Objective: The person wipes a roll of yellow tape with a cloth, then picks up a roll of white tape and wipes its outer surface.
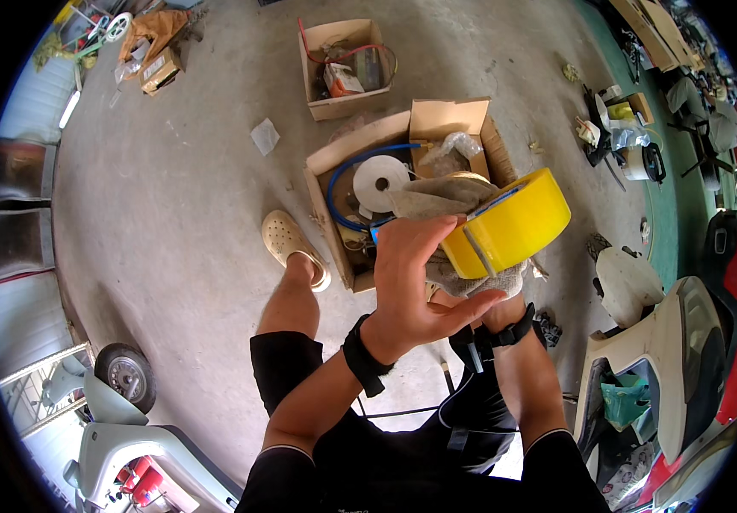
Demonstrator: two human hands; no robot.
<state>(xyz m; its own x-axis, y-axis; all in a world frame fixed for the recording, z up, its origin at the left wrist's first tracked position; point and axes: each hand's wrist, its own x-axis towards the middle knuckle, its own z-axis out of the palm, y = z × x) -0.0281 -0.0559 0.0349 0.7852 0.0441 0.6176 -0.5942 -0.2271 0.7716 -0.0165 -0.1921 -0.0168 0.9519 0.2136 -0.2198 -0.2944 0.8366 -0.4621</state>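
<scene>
A wide roll of yellow packing tape (522, 218) is held up in front of me, with a narrow grey strip across its near face. My right hand (503, 282) is behind and under the roll, mostly hidden by grey cloth (436, 195) that looks like a work glove, and supports it. My left hand (407, 282) is bare, thumb and forefinger spread around the roll's near end. The forefinger tip meets the roll's edge; whether the thumb touches it is unclear. Below is an open cardboard box (359, 144) holding a white roll (381, 183) and a blue hose (336, 183).
Beyond stands a second cardboard box (343, 109) with a red cable and several items. Scooter body panels (657, 365) are close on my right; another pale panel (150, 442) and a wheel (126, 378) are at lower left. A paper scrap (265, 136) lies on the concrete floor (182, 224).
</scene>
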